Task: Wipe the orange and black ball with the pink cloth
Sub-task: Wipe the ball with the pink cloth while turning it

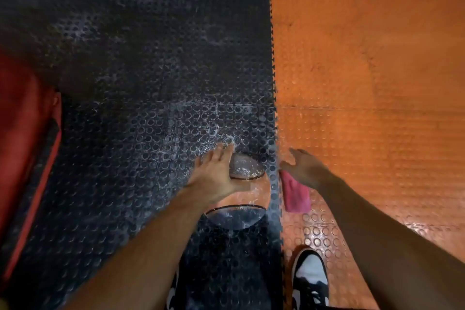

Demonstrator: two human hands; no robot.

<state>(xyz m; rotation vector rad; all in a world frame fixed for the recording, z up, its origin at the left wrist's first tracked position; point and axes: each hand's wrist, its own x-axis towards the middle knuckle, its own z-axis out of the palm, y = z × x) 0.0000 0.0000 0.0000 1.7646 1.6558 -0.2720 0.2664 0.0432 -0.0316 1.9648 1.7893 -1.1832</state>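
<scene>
Fingers of our left hand (pixel 217 175) lie spread and relaxed over one orange and black ball (pixel 242 192), steadying it on the black studded mat (pixel 125 108). Nearest us, two black and white shoes (pixel 310 277) show. Our right hand (pixel 305 167) holds one pink cloth (pixel 295 195), which hangs just right of the ball; its fingers look loosely extended. Beyond lies one orange mat (pixel 377 70), and one red pad (pixel 22 133) at far left.

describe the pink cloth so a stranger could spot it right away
Find the seam where the black floor mat meets the orange floor mat. Just right of it, beside the ball, the pink cloth hangs under the right hand: the only pink thing there.
</scene>
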